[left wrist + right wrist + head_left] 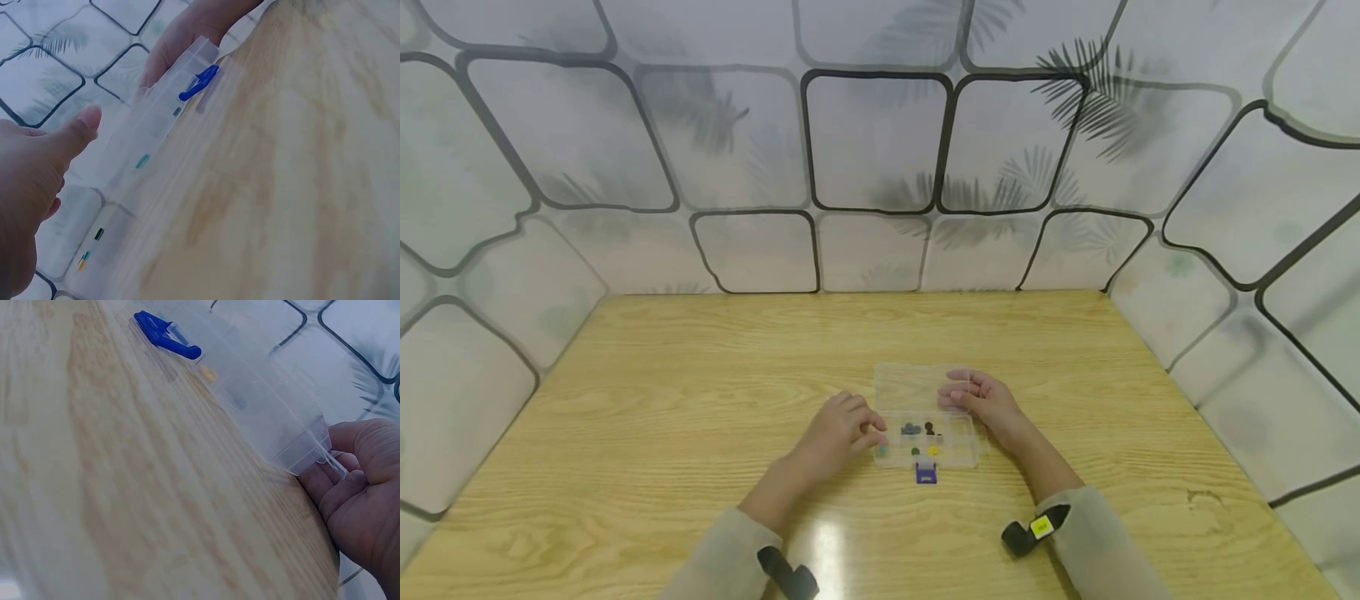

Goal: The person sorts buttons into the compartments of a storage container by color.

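A clear plastic compartment box (957, 458) lies on the table with its transparent lid (898, 385) raised at the back. Its blue latch (927, 475) sticks out toward me. Inside are small grey pieces (911, 429), dark pieces (929, 428), a green piece (915, 452), a yellow piece (933, 451) and a teal piece (883, 449). My left hand (842, 429) hovers by the box's left end, thumb extended in the left wrist view, with no object visible in it. My right hand (992, 408) grips the lid's right edge, some fingers showing through the plastic.
The box stands on a wood-grain table (700, 358). Patterned white fabric (880, 142) rises behind the table and along both sides. Each forearm, in a light sleeve, wears a black wrist camera (1019, 540).
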A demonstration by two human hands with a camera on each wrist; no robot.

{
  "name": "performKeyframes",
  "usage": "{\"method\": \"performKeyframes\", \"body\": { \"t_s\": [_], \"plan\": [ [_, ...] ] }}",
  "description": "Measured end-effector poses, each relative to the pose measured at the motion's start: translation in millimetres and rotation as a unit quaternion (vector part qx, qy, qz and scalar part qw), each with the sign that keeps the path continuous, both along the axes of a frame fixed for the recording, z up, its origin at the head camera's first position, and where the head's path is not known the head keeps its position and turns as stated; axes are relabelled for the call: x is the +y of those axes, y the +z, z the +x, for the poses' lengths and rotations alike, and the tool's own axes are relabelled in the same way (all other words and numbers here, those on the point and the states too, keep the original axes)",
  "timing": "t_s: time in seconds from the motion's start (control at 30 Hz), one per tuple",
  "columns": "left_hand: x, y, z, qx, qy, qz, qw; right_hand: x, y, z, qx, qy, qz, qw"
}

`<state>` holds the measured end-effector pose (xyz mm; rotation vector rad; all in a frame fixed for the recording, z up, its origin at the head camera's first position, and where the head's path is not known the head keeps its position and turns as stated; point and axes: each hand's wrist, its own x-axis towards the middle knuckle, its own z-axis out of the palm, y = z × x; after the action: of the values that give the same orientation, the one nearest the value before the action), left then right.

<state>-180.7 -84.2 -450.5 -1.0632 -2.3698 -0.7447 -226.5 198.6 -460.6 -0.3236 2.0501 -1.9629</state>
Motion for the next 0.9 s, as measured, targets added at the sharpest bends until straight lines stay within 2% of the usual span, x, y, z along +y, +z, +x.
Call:
{"method": "performKeyframes", "body": {
  "t_s": [0.2, 0.43, 0.53, 0.67, 0.77, 0.9],
  "plan": [
    [-7.0, 1.8, -2.4, -0.028, 0.031, 0.016, 0.9990, 1.6, -3.5, -1.0, 0.027, 0.013, -0.013, 0.999],
    [-17.3, 3.6, -6.1, -0.041, 0.056, 0.021, 0.9973, 0.2, -0.9, -0.6, -0.001, -0.004, -0.005, 1.000],
    [-24.2, 3.5, -8.3, -0.067, 0.069, 0.026, 0.9950, 0.1, -0.1, -0.3, -0.005, -0.008, -0.002, 1.000],
    [-35.7, 4.6, -10.9, -0.138, 0.095, 0.036, 0.9853, 0.3, -0.1, -0.5, -0.006, -0.007, -0.001, 1.000],
    [-43.9, 6.5, -12.9, -0.173, 0.123, 0.042, 0.9764, 0.2, 0.1, -0.2, -0.007, -0.004, -0.001, 1.000],
    [-52.9, 6.3, -15.9, -0.177, 0.148, 0.050, 0.9718, -0.1, 1.1, 0.5, -0.005, -0.002, -0.002, 1.000]
  ]
}}
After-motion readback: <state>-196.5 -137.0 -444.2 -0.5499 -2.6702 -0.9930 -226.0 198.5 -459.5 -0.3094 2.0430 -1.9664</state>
